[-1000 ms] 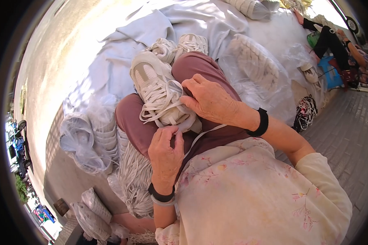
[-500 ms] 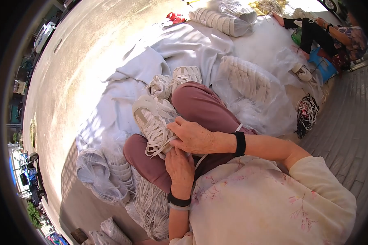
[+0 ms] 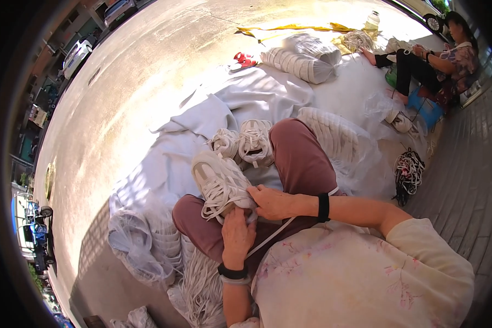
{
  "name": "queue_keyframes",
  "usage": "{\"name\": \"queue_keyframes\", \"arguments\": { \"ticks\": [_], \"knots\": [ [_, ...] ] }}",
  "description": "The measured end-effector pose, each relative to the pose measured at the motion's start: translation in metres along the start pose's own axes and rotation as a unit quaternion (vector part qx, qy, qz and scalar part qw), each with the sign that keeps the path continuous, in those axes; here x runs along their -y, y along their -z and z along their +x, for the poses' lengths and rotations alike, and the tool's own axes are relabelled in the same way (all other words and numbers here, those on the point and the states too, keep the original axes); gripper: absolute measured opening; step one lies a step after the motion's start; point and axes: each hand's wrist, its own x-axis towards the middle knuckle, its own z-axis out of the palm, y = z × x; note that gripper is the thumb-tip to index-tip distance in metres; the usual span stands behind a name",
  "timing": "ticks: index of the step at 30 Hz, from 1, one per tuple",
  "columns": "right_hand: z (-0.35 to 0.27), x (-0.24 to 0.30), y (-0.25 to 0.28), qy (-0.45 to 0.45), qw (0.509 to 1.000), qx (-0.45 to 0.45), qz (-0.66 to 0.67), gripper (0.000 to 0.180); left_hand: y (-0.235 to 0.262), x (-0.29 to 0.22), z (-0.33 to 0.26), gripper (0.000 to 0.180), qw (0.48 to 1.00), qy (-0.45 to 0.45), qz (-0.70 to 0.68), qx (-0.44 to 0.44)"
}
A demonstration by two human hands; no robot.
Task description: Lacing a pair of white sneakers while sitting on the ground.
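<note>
A white and beige sneaker (image 3: 217, 174) rests across my lap, its toe pointing away and its loose white laces bunched over the tongue. My left hand (image 3: 238, 234) is closed at the sneaker's heel opening, its fingertips partly hidden inside. At the right side of the collar, my right hand (image 3: 274, 203) pinches the edge with thumb and fingers. A long white lace (image 3: 270, 239) crosses my lap beneath my right wrist. Just beyond the sneaker, two similar shoes stand on the cloth: one sneaker (image 3: 255, 142) and, to its left, another (image 3: 224, 143).
A pale cloth (image 3: 202, 117) covers the ground ahead. Bagged shoes lie left (image 3: 134, 240), right (image 3: 333, 136) and far ahead (image 3: 300, 63). A bundle of white laces (image 3: 202, 284) hangs by my left knee; dark and white cords (image 3: 408, 174) lie right. Another person (image 3: 443, 63) sits at far right.
My view has tilted up, so the scene sits lower. My right hand has drawn back from the laces to the collar's side, and my left fingers have moved up into the shoe opening.
</note>
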Motion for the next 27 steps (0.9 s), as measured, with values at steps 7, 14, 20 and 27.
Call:
{"name": "queue_keyframes", "arguments": {
  "ticks": [7, 14, 20, 27],
  "knots": [
    [0.004, -0.009, -0.005, -0.023, 0.998, -0.016, 0.057, 0.054, -0.004, 0.004, 0.001, 0.039, 1.000, -0.001, -0.003, -0.003],
    [0.010, -0.011, -0.010, -0.014, 0.999, 0.004, 0.045, 0.068, 0.003, 0.006, 0.005, 0.040, 1.000, 0.011, -0.012, 0.011],
    [0.010, -0.011, -0.007, -0.010, 0.997, 0.023, 0.071, 0.069, 0.003, 0.006, 0.003, 0.040, 0.999, 0.031, -0.021, 0.015],
    [0.012, -0.019, -0.012, 0.002, 0.996, 0.001, 0.094, 0.068, 0.002, 0.004, 0.004, 0.040, 0.998, 0.045, -0.036, 0.015]
  ]
}}
